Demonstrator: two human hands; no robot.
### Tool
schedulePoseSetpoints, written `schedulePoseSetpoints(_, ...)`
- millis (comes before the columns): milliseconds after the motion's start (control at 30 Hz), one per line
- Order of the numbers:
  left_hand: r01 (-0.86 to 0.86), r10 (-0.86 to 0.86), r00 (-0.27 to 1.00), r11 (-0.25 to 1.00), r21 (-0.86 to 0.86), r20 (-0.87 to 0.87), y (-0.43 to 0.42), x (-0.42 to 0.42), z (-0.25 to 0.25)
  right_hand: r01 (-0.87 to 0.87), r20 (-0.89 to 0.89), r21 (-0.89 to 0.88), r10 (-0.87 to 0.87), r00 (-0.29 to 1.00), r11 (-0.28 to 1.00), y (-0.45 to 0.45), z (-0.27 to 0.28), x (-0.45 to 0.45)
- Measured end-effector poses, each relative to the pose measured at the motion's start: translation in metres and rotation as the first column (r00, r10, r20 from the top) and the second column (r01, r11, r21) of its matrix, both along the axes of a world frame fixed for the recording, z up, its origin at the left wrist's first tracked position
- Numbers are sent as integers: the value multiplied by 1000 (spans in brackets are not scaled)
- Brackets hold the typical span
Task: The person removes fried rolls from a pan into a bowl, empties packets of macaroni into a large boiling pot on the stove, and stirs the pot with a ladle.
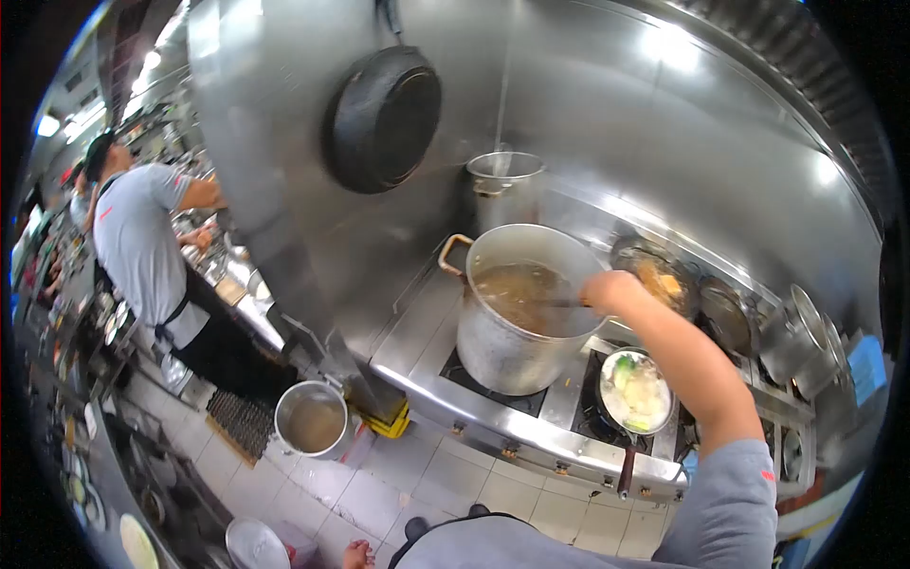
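My right hand is closed around the handle of a long stirring utensil above a large stockpot. The utensil reaches down into brown broth; its far end is hidden, so its exact kind does not show. Under my right forearm sits a frying pan with pale liquid and green vegetables, its brown handle pointing toward me. At the bottom edge, my left hand hangs low beside my body, fingers loosely curled and apart, with nothing visible in it.
Behind the stockpot stands a smaller tall pot. A black pan hangs on the steel wall. More pans and pots line the stove's right. On the floor is a bucket of liquid. A co-worker stands left, beyond the partition.
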State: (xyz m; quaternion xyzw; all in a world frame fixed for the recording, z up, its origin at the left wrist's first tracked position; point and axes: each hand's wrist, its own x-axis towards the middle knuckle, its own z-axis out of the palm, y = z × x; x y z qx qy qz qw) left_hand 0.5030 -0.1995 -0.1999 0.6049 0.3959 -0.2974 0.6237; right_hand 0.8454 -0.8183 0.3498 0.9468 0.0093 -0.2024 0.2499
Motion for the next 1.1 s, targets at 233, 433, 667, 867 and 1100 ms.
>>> schedulePoseSetpoints(233, 2, -1, 999, 1000, 24, -41, -16, -26, 13, 214, -295, 19, -199, 935, 977, 21, 91, -33)
schedulePoseSetpoints(433, -10, 12, 999, 999, 47, -36, -28, -22, 22, 387, -454, 180, -272, 848, 904, 3, 93, -22)
schedulePoseSetpoints(667, 25, -35, 998, 987, 162, 57, -28, 3, 34, 378, -402, 404, -210, 891, 833, 25, 62, -22)
schedulePoseSetpoints(867, -10, 1, 998, 988, 157, 61, -15, -10, 40, -41, 5, 265, 41, 999, 963, 26, 14, -16)
schedulePoseSetpoints(1100, 59, -56, 998, 996, 73, -37, 1, -27, 32, -80, 98, -18, 81, 992, 997, 33, -5, -35)
